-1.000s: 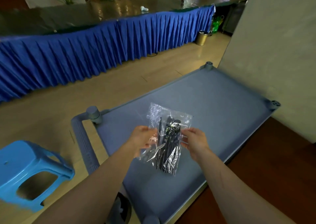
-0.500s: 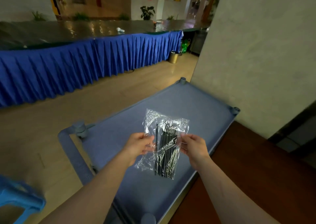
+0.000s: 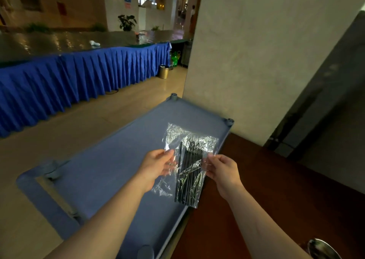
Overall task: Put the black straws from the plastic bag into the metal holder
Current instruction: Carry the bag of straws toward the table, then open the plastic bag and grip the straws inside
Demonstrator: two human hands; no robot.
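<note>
My view has swung right: a shiny metal object [image 3: 324, 249] now appears; the blue plastic stool is gone.

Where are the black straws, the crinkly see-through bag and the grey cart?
thin black plastic straws [image 3: 187, 166], head view, middle of bundle
crinkly clear plastic bag [image 3: 173, 132], head view, top corner
grey-blue plastic cart [image 3: 110, 160], head view, bare top

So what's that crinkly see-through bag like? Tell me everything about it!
The plastic bag is clear, thin and very wrinkled, with shiny glints on its creases. Inside lies a bundle of black straws, running lengthwise and filling mostly its lower part. The bag hangs roughly upright in the air above the grey-blue cart top, not resting on it. The left hand pinches its left edge and the right hand pinches its right edge. Whether its top is open or sealed cannot be told.
</note>
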